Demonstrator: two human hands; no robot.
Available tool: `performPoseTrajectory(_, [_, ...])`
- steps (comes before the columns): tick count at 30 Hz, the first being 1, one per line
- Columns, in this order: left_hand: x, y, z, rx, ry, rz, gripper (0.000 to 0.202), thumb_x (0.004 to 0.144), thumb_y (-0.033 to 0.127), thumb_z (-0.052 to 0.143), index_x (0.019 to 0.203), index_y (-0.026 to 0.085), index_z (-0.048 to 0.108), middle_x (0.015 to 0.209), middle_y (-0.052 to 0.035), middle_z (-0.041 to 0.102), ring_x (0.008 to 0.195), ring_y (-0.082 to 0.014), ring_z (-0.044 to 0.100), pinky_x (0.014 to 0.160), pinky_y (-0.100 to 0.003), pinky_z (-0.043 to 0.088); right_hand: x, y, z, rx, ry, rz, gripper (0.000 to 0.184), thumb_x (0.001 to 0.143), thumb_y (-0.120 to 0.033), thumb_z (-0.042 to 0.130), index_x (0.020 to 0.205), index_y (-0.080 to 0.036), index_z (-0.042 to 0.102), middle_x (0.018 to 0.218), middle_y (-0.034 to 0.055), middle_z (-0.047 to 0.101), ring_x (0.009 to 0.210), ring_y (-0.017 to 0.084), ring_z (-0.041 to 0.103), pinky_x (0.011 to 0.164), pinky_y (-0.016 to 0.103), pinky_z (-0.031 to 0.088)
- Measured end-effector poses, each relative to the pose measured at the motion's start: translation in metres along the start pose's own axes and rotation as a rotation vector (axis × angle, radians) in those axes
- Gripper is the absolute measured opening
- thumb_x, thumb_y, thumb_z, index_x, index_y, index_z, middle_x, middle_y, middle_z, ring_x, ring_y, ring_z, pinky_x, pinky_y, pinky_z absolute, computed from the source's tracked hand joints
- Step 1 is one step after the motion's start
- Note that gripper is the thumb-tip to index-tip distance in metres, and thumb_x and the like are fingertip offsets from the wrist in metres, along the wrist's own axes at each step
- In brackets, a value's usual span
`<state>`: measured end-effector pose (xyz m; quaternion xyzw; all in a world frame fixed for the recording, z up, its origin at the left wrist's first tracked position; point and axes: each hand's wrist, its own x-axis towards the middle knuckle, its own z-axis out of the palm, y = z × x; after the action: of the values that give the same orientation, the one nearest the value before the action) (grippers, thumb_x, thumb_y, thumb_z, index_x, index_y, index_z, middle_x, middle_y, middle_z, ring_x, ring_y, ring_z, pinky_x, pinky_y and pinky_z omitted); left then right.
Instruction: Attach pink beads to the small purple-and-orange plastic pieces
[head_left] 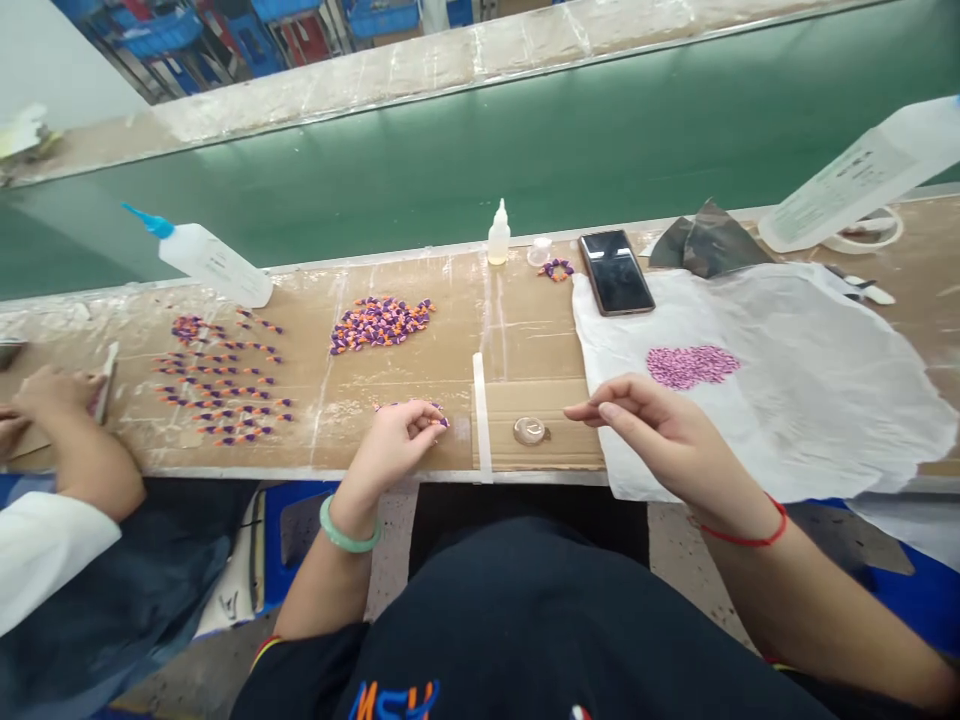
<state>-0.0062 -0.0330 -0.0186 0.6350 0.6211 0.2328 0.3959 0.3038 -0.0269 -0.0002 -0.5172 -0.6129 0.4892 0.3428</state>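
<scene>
My left hand [405, 440] is closed in a pinch on a small purple-and-orange piece [444, 422] at the front of the table. A few more bits of the same colours show behind its fingers. To the right, my right hand [660, 425] hovers by the edge of a white cloth [795, 360], thumb and fingers brought together. Whatever lies between those fingertips, if anything, is too small to make out. Between my hands, a small round clear dish [530, 431] rests on a cardboard piece [540, 395] beside a white strip [481, 415].
Beyond my left hand lies a purple-and-orange pile [382, 325]; rows of similar pieces [225, 385] are farther left. Pink pieces [691, 366] and a phone [616, 272] rest on the cloth. Bottles [214, 265] stand along the back. A co-worker's hand [60, 390] is far left.
</scene>
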Motion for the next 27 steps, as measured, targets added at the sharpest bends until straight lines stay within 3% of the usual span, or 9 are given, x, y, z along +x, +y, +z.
performPoseTrajectory(2, [0.01,-0.012,-0.013,0.136,0.046,-0.028,0.015,0.08,0.031,0.067,0.084,0.018,0.073,0.063,-0.0018,0.071,0.056,-0.0171,0.063,0.058,-0.027,0.05,0.0,0.007,-0.003,0.0,0.033,0.024,0.031,0.094,-0.053,0.058,0.091,-0.022,0.061,0.094,0.0092,0.079,0.095,0.026,0.075,0.087,0.042,0.061])
performPoseTrajectory(5, [0.032,-0.026,-0.033,0.31,0.269,-0.059,0.022,0.078,0.035,0.068,0.09,0.018,0.074,0.079,-0.005,0.075,0.069,-0.0194,0.066,0.067,-0.029,0.052,0.0,0.012,-0.005,-0.007,0.074,0.044,0.034,0.092,-0.057,0.059,0.09,-0.023,0.062,0.094,0.0093,0.078,0.096,0.027,0.074,0.087,0.044,0.061])
performPoseTrajectory(7, [0.053,-0.034,-0.045,0.363,0.394,-0.091,0.022,0.083,0.032,0.06,0.09,0.016,0.072,0.09,-0.0083,0.076,0.078,-0.021,0.067,0.076,-0.031,0.053,0.0,0.012,-0.006,0.004,0.091,0.048,0.034,0.092,-0.057,0.059,0.09,-0.023,0.062,0.093,0.0091,0.078,0.096,0.027,0.074,0.088,0.044,0.061])
performPoseTrajectory(10, [0.084,-0.042,-0.055,0.433,0.492,-0.141,0.022,0.085,0.025,0.053,0.091,0.014,0.071,0.095,-0.011,0.076,0.086,-0.0231,0.068,0.086,-0.034,0.051,0.0,0.014,-0.006,0.021,0.107,0.041,0.034,0.091,-0.056,0.059,0.089,-0.023,0.062,0.092,0.009,0.078,0.094,0.026,0.074,0.087,0.044,0.061])
performPoseTrajectory(13, [0.105,-0.042,-0.059,0.506,0.496,-0.171,0.016,0.081,0.02,0.057,0.088,0.014,0.07,0.095,-0.0128,0.076,0.091,-0.0266,0.069,0.089,-0.037,0.05,-0.001,0.018,-0.007,0.022,0.123,0.043,0.033,0.091,-0.055,0.06,0.089,-0.022,0.063,0.093,0.0092,0.078,0.093,0.026,0.074,0.085,0.043,0.061])
performPoseTrajectory(17, [0.116,-0.037,-0.058,0.578,0.446,-0.2,0.018,0.074,0.011,0.06,0.088,0.016,0.069,0.095,-0.014,0.076,0.095,-0.03,0.068,0.09,-0.04,0.049,-0.003,0.023,-0.01,0.043,0.139,0.069,0.031,0.091,-0.053,0.061,0.089,-0.022,0.063,0.094,0.0094,0.078,0.093,0.025,0.074,0.087,0.043,0.061])
performPoseTrajectory(23, [0.112,-0.035,-0.057,0.569,0.428,-0.17,0.033,0.075,0.008,0.056,0.105,0.013,0.07,0.1,-0.0139,0.075,0.097,-0.0289,0.067,0.092,-0.039,0.049,-0.004,0.023,-0.015,0.069,0.199,0.068,0.026,0.091,-0.048,0.063,0.089,-0.022,0.062,0.094,0.0086,0.078,0.093,0.025,0.074,0.087,0.044,0.06])
performPoseTrajectory(27, [0.097,-0.028,-0.059,0.488,0.44,-0.1,0.023,0.081,0.018,0.056,0.097,0.012,0.072,0.101,-0.0117,0.074,0.09,-0.0231,0.066,0.088,-0.035,0.051,-0.005,0.027,-0.023,0.081,0.28,0.076,0.019,0.092,-0.041,0.062,0.092,-0.022,0.062,0.094,0.0072,0.077,0.093,0.024,0.073,0.089,0.043,0.059])
